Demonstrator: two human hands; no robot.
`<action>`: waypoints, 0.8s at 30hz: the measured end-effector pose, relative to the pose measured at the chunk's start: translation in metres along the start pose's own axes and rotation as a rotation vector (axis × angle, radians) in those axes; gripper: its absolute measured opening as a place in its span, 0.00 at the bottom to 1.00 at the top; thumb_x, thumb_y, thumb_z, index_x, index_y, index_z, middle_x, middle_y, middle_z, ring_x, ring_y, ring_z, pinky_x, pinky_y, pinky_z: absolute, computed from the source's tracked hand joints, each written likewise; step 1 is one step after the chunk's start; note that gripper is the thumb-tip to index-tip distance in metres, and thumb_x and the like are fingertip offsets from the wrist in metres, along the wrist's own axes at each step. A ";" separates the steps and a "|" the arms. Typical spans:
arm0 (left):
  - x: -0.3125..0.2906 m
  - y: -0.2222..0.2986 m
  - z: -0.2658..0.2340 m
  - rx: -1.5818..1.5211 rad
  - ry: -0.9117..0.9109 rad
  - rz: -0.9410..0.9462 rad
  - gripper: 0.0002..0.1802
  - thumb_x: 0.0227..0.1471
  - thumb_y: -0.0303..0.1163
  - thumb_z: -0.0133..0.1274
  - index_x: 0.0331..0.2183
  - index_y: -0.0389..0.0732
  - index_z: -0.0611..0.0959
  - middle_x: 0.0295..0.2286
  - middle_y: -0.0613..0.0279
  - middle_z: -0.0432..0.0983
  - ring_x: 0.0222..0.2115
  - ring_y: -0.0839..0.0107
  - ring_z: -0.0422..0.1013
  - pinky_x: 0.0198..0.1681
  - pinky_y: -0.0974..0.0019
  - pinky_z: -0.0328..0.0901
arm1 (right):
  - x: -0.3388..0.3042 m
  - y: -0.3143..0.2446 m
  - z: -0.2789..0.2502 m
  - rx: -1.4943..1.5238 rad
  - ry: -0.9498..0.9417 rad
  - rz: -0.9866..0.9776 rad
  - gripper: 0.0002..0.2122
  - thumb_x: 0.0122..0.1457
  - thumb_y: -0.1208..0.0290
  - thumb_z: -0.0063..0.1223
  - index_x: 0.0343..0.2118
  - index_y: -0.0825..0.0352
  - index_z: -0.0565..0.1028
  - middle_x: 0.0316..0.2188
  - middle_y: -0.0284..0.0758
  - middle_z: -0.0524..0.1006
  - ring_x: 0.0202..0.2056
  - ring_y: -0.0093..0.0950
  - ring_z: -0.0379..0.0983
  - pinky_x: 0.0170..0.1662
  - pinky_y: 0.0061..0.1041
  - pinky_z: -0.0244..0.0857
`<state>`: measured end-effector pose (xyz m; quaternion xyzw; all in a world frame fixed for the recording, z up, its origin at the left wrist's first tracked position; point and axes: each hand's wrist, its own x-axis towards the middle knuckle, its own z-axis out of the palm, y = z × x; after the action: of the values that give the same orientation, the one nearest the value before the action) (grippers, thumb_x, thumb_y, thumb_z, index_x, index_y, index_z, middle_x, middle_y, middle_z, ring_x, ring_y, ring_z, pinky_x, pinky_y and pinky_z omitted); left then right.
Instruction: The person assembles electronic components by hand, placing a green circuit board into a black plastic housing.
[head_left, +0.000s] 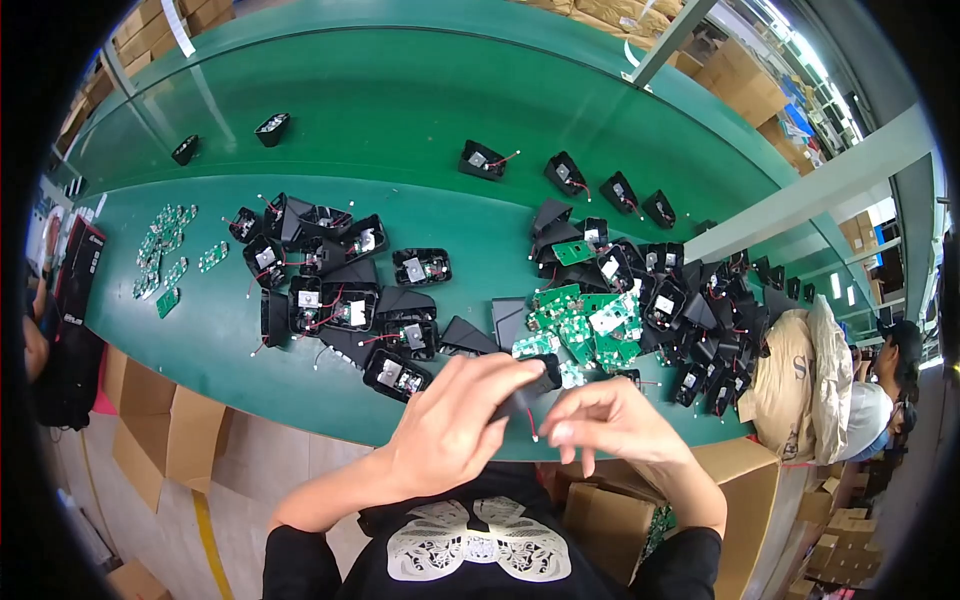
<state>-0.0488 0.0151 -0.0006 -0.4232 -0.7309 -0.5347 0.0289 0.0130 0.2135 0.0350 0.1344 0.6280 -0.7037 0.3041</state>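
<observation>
My left hand (pixel 455 420) is closed round a black plastic housing (pixel 546 376) at the table's front edge, its fingers covering much of the part. From the housing hangs a thin red wire (pixel 531 418) that ends in a small white plug. Just right of that plug is my right hand (pixel 620 425), its thumb and forefinger brought together; what lies between them, if anything, is hidden. Beyond both hands lies a heap of green circuit boards (pixel 575 325). Black housings with wires (pixel 355 305) are piled to the left of it.
More black housings (pixel 700 310) crowd the right side. Small boards (pixel 160 245) lie at the far left. Several housings stand along the raised green back strip (pixel 390 110). Cardboard boxes (pixel 735 500) sit below the front edge. A person (pixel 870 400) is at the far right.
</observation>
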 end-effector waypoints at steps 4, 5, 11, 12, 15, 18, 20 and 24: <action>0.003 0.003 0.004 0.197 0.033 0.146 0.33 0.25 0.20 0.53 0.43 0.39 0.72 0.35 0.59 0.68 0.29 0.64 0.67 0.19 0.71 0.67 | 0.003 -0.008 0.009 -0.141 0.017 -0.024 0.06 0.50 0.73 0.56 0.26 0.71 0.75 0.21 0.33 0.75 0.20 0.15 0.70 0.15 0.12 0.61; 0.002 0.004 0.005 0.254 0.042 0.177 0.32 0.26 0.21 0.54 0.42 0.40 0.73 0.35 0.60 0.68 0.29 0.64 0.67 0.19 0.71 0.67 | 0.003 -0.009 0.010 -0.187 0.022 -0.034 0.07 0.50 0.71 0.56 0.27 0.70 0.76 0.20 0.30 0.75 0.20 0.13 0.69 0.14 0.11 0.58; 0.000 0.008 0.003 0.344 0.004 0.227 0.35 0.20 0.20 0.53 0.41 0.39 0.73 0.36 0.56 0.68 0.31 0.58 0.68 0.24 0.66 0.67 | 0.005 -0.001 0.006 -0.171 0.049 -0.051 0.06 0.49 0.73 0.56 0.27 0.71 0.76 0.22 0.33 0.77 0.21 0.15 0.71 0.14 0.11 0.61; 0.000 0.006 0.001 0.394 -0.010 0.200 0.34 0.23 0.19 0.53 0.42 0.38 0.71 0.36 0.55 0.68 0.32 0.58 0.67 0.24 0.67 0.67 | 0.004 -0.003 0.006 -0.122 0.035 -0.061 0.06 0.50 0.73 0.56 0.28 0.71 0.76 0.23 0.34 0.77 0.21 0.15 0.71 0.15 0.11 0.62; -0.001 0.006 0.002 0.262 -0.015 0.050 0.33 0.30 0.17 0.50 0.46 0.38 0.68 0.37 0.52 0.66 0.34 0.56 0.66 0.24 0.68 0.66 | 0.003 -0.012 0.012 -0.098 0.046 -0.009 0.05 0.49 0.76 0.55 0.29 0.72 0.77 0.24 0.36 0.77 0.20 0.16 0.71 0.15 0.13 0.63; -0.008 0.009 0.001 -0.077 -0.115 -0.198 0.31 0.43 0.16 0.41 0.52 0.37 0.58 0.43 0.49 0.61 0.40 0.58 0.64 0.27 0.70 0.67 | -0.003 -0.018 0.012 -0.045 0.037 -0.023 0.04 0.49 0.80 0.54 0.28 0.72 0.77 0.26 0.38 0.78 0.21 0.17 0.71 0.18 0.14 0.64; -0.011 0.016 0.001 -0.707 -0.244 -0.619 0.30 0.48 0.19 0.39 0.54 0.39 0.53 0.44 0.48 0.56 0.33 0.66 0.67 0.28 0.70 0.66 | -0.009 -0.014 0.016 -0.053 0.145 -0.123 0.04 0.49 0.80 0.54 0.28 0.72 0.77 0.27 0.37 0.78 0.22 0.18 0.71 0.22 0.14 0.65; -0.018 0.017 0.012 -0.963 -0.176 -0.653 0.29 0.51 0.20 0.38 0.54 0.37 0.51 0.46 0.49 0.53 0.34 0.69 0.68 0.34 0.70 0.69 | -0.005 0.001 0.013 -0.596 0.264 -0.665 0.06 0.47 0.77 0.57 0.30 0.67 0.78 0.29 0.35 0.77 0.29 0.19 0.71 0.31 0.16 0.64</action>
<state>-0.0212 0.0154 -0.0023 -0.1843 -0.4979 -0.7504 -0.3936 0.0199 0.2021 0.0389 -0.0792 0.8450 -0.5288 0.0047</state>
